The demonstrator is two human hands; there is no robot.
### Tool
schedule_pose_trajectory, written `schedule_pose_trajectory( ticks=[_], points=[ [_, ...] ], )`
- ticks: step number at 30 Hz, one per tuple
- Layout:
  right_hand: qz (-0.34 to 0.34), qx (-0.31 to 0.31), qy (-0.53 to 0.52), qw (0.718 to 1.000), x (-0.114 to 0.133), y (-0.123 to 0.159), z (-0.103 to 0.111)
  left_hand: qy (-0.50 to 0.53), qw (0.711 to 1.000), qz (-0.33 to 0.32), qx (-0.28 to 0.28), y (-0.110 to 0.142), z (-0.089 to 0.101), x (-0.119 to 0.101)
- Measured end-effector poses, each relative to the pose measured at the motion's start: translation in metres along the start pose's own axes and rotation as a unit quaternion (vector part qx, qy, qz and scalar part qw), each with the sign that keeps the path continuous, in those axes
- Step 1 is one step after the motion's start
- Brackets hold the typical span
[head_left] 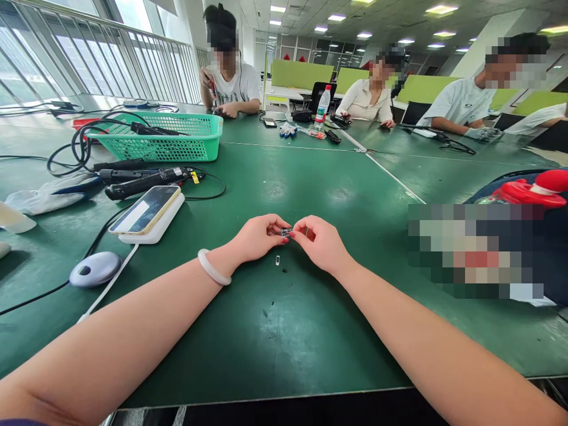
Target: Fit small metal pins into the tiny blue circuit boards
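Observation:
Between the fingertips of both hands is a small dark part with silvery, patterned detail (286,232), too small to name. My left hand (262,238), below a white bangle (213,269) on the wrist, is closed in a pinch on its left side. My right hand (320,241) pinches at its right end, thumb and forefinger together. Just below the hands a tiny white rectangular frame (277,260) lies on the green table (284,355), with a little black piece (284,270) beside it.
At the left stand a green basket (195,139) with cables, black handheld tools (151,183), a phone (146,210) on a white block and a grey oval device (95,270). A bottle (322,107) stands farther back. Several people sit across the table. A dark bag (548,248) lies right.

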State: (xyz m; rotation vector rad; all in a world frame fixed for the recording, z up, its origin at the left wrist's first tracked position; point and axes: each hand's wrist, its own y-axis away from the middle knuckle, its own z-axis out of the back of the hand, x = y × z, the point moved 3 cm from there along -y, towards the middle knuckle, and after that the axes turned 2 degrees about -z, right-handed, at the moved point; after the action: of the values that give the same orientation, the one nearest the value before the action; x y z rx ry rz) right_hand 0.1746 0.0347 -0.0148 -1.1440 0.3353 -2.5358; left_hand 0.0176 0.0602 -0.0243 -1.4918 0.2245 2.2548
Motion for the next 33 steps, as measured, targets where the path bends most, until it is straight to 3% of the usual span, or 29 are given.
schedule_pose_trajectory(
  ticks=[3,6,12,16,19,23,33],
  points=[
    [0.06,0.104,0.035,0.992,0.012,0.008,-0.003,0.011,1.0,0.012,-0.025,-0.002,0.001,0.001],
    [0.078,0.203,0.059,0.974,0.019,0.016,-0.006,0.018,0.999,0.021,-0.039,-0.003,0.001,0.003],
    [0.098,0.252,0.077,0.96,0.021,0.02,-0.008,0.035,0.999,0.01,-0.036,-0.004,0.001,0.009],
    [0.079,0.217,0.03,0.972,0.017,0.016,-0.004,0.032,0.999,0.0,-0.036,-0.004,0.002,0.009],
    [0.003,0.138,-0.064,0.988,0.006,0.01,0.002,0.038,0.999,-0.002,-0.022,-0.004,0.001,0.007],
    [-0.078,0.034,-0.202,0.976,-0.008,0.004,0.005,0.061,0.998,-0.016,-0.014,-0.001,0.0,0.0],
    [-0.048,-0.017,-0.201,0.978,0.001,0.005,0.003,0.169,0.985,-0.042,0.017,0.005,-0.001,-0.014]
  ],
)
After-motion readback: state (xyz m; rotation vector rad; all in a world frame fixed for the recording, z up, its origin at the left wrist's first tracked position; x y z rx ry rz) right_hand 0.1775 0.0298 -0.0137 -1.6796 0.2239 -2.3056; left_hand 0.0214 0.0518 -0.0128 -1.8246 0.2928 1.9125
